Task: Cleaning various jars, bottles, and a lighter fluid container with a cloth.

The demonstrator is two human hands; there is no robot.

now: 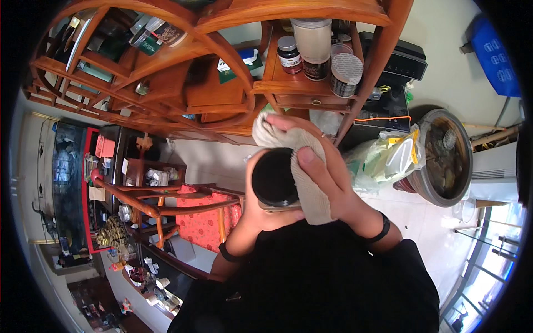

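A jar with a round black lid (275,177) is held upright in front of my chest. My left hand (254,208) wraps around its body from the left and below. A pale, ribbed cloth (314,183) lies along the right side of the jar, with one end bunched above the lid. My right hand (322,166) grips this cloth, the thumb pressing it near the lid's right edge. Most of the jar's body is hidden under the lid and by my hands. Both wrists wear black bands.
A wooden display shelf (308,87) with several jars, among them a dark glass jar (289,54), stands ahead. To the right are plastic bags (383,160) and a large round pot (445,158). A wooden chair with a red cushion (200,212) stands on the left.
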